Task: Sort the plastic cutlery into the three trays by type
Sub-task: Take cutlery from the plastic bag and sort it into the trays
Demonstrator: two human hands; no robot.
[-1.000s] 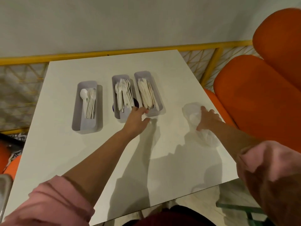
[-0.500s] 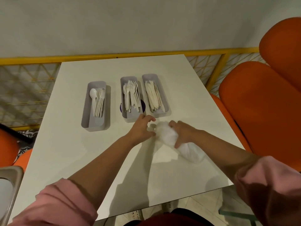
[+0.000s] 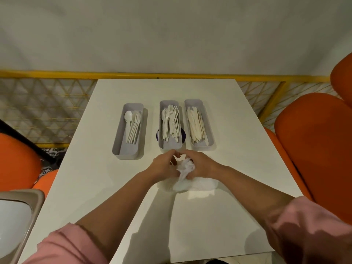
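Observation:
Three grey trays stand side by side on the white table [image 3: 238, 130]. The left tray [image 3: 116, 147] holds spoons [image 3: 132, 126], the middle tray [image 3: 167, 146] holds forks [image 3: 170, 123], and the right tray [image 3: 210, 134] holds knives [image 3: 196, 127]. Just in front of the middle tray, a crumpled clear plastic bag [image 3: 187, 176] lies on the table. My left hand [image 3: 163, 165] and my right hand [image 3: 202, 165] meet over the bag, and both grip its bunched top.
An orange padded seat [image 3: 314, 149] runs along the table's right side. A yellow rail with mesh [image 3: 47, 103] stands behind the table. At lower left is a grey chair edge [image 3: 19, 216]. A dark round thing [image 3: 157, 134] peeks from under the middle tray.
My right hand pulled the plastic bag from the table's right side to the middle. Both hands came together on it in front of the middle tray.

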